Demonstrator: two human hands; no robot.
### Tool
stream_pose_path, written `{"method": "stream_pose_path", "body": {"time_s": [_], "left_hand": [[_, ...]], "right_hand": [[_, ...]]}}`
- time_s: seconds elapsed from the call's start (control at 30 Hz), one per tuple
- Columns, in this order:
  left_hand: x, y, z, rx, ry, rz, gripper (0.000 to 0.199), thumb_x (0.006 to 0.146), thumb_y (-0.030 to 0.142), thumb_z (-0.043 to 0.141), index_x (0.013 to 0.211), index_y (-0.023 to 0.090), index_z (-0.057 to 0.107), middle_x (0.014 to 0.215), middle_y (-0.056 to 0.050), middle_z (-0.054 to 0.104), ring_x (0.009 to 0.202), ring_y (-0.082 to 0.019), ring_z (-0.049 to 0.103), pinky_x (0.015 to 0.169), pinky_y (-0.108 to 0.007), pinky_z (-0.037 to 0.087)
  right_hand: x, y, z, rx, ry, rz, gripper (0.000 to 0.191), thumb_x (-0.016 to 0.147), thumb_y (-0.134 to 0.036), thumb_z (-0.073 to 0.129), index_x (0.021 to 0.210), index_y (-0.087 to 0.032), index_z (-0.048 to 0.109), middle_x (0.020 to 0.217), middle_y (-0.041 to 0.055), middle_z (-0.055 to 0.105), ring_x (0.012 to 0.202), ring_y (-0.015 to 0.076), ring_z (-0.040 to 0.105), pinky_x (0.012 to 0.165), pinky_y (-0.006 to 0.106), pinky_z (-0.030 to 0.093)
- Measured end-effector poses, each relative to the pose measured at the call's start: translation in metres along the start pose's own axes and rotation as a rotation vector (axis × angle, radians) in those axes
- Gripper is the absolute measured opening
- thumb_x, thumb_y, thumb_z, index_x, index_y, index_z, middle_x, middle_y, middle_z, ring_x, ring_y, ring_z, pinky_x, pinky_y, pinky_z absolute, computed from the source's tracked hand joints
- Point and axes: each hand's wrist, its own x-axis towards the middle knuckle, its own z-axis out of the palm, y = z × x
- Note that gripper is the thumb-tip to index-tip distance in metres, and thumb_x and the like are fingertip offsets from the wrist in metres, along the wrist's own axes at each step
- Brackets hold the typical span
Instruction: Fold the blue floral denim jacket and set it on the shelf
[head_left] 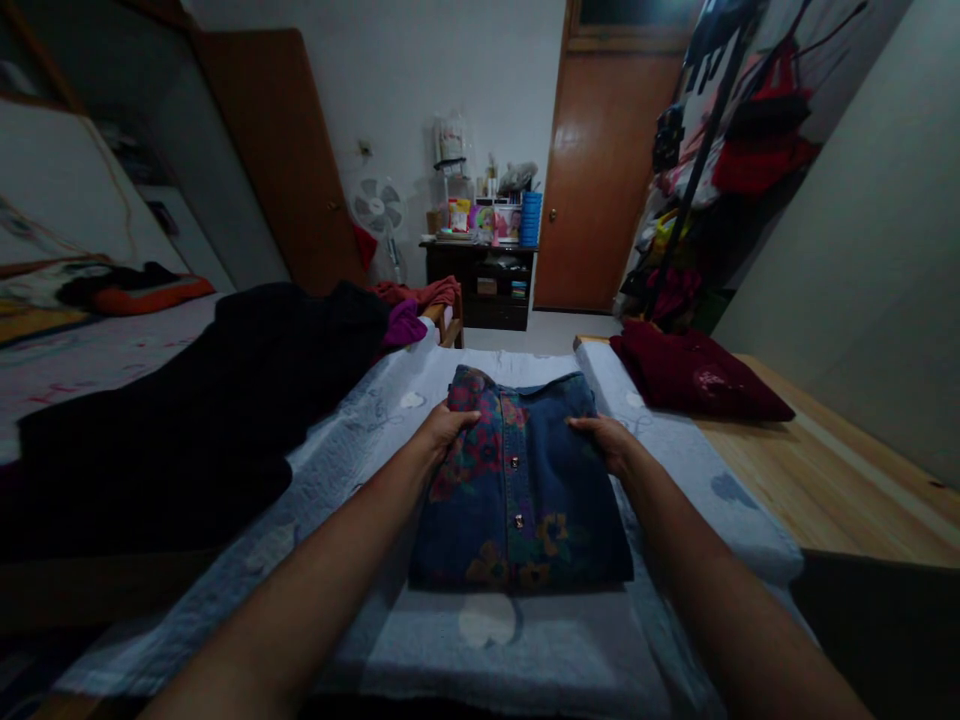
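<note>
A folded blue denim shirt (480,470) with a floral print and metal buttons down its front lies on a pale blue cloth (405,660). My left hand (445,430) grips its left edge near the collar, thumb on top and fingers tucked beneath. On the opposite edge, my right hand (604,440) holds the shirt the same way, thumb above and the other fingers partly hidden. The shirt's collar end points away from me.
A folded maroon garment (697,370) rests to the right on a wooden surface (840,470). Dark clothing (195,400) is heaped at the left. Farther back stand a white fan (379,207), a dark shelf (480,285) and a wooden door (600,180). Bags (765,140) hang at right.
</note>
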Motion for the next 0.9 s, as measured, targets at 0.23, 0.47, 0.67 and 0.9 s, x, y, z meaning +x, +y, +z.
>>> {"method": "stream_pose_path", "body": {"time_s": [0.23, 0.47, 0.67, 0.9], "left_hand": [[0.041, 0.062, 0.029, -0.023, 0.034, 0.316, 0.044, 0.046, 0.016, 0.077, 0.089, 0.017, 0.067, 0.084, -0.004, 0.073, 0.08, -0.023, 0.068, 0.08, -0.039, 0.054], [0.101, 0.114, 0.056, -0.03, 0.053, 0.508, 0.045, 0.045, 0.017, 0.075, 0.089, 0.016, 0.066, 0.087, -0.004, 0.072, 0.085, -0.025, 0.067, 0.083, -0.043, 0.053], [0.113, 0.112, 0.058, 0.004, 0.024, 0.58, 0.048, 0.045, 0.021, 0.08, 0.091, 0.016, 0.067, 0.09, -0.003, 0.073, 0.087, -0.024, 0.066, 0.088, -0.042, 0.051], [0.054, 0.082, 0.042, -0.045, -0.079, 0.519, 0.053, 0.052, 0.026, 0.086, 0.101, 0.017, 0.066, 0.101, -0.003, 0.072, 0.096, -0.021, 0.065, 0.094, -0.037, 0.048]], "right_hand": [[0.03, -0.071, 0.015, 0.037, 0.077, -0.14, 0.021, 0.067, -0.01, 0.063, 0.086, -0.018, 0.063, 0.064, 0.0014, 0.071, 0.054, 0.0174, 0.065, 0.056, 0.03, 0.057], [0.072, -0.128, 0.028, 0.137, 0.146, -0.44, 0.032, 0.061, -0.005, 0.061, 0.089, -0.02, 0.06, 0.062, -0.0039, 0.067, 0.053, 0.0148, 0.062, 0.059, 0.03, 0.056], [0.09, -0.124, 0.028, 0.138, 0.221, -0.526, 0.026, 0.058, -0.01, 0.066, 0.081, -0.02, 0.058, 0.06, -0.0055, 0.064, 0.051, 0.0129, 0.057, 0.053, 0.026, 0.05], [0.058, -0.078, 0.017, 0.148, 0.225, -0.525, 0.035, 0.06, -0.026, 0.078, 0.089, -0.022, 0.06, 0.07, -0.003, 0.068, 0.059, 0.0146, 0.061, 0.057, 0.026, 0.049]]}}
